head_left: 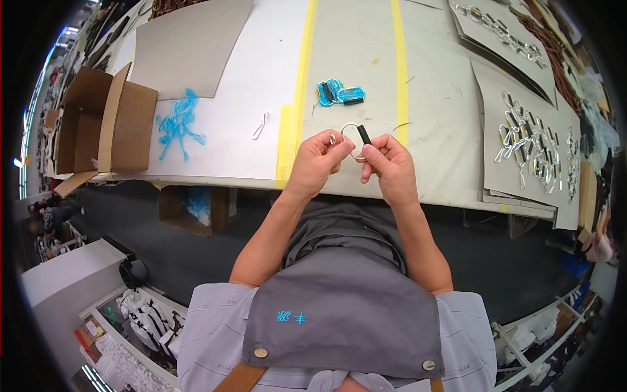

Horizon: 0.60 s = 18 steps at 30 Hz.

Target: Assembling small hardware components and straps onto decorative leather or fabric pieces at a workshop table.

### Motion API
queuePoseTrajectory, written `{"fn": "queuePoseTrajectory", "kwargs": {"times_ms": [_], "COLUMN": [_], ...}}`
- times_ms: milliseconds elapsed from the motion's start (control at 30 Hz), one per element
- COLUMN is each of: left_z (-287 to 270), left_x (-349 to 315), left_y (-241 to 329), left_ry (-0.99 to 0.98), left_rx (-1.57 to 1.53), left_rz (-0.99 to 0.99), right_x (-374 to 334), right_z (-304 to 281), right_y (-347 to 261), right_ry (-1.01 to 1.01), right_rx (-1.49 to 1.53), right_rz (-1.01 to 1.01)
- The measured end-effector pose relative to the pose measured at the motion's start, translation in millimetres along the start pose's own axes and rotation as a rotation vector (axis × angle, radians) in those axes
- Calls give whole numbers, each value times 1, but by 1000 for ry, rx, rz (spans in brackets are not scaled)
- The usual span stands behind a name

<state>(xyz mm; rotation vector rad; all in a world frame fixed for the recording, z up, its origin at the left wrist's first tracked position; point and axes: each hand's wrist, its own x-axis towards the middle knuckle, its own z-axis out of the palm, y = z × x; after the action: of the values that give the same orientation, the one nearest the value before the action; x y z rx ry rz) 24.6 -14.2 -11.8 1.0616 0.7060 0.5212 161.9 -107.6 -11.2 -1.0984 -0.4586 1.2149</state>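
Observation:
My left hand (316,162) is closed in a pinch at the left side of a silvery metal ring (351,124). A small metal piece (332,139), perhaps the end of a hook, pokes out between its fingers; the rest is hidden. Thumb and fingers of my right hand (390,164) grip the ring's right side, just under its black sleeve (364,134). Beyond my hands lie similar rings in blue film (340,93), with black sleeves showing. A loose metal snap hook (260,126) rests on the table to the left of my left hand.
Crumpled blue film (181,124) lies beside an open cardboard box (111,121) at left. Grey boards (493,140) at right carry several clipped rings (528,140) and chained metal pieces (503,32). Yellow tape (295,98) crosses the table. Below its edge stands another box (179,212).

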Motion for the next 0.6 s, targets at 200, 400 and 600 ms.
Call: {"fn": "queuePoseTrajectory", "kwargs": {"times_ms": [200,400,600], "left_z": [-3,-5,-7], "left_x": [-5,-7,-17], "left_y": [2,-11,-2], "left_ry": [97,102,-35], "left_rx": [168,282,218], "left_rz": [20,173,243], "right_x": [1,-2,-4], "right_z": [13,-1,-11], "right_y": [-2,12,9], "right_ry": [51,23,-62], "right_rx": [-132,-373,-271], "right_rz": [-161,-208,-30]}}
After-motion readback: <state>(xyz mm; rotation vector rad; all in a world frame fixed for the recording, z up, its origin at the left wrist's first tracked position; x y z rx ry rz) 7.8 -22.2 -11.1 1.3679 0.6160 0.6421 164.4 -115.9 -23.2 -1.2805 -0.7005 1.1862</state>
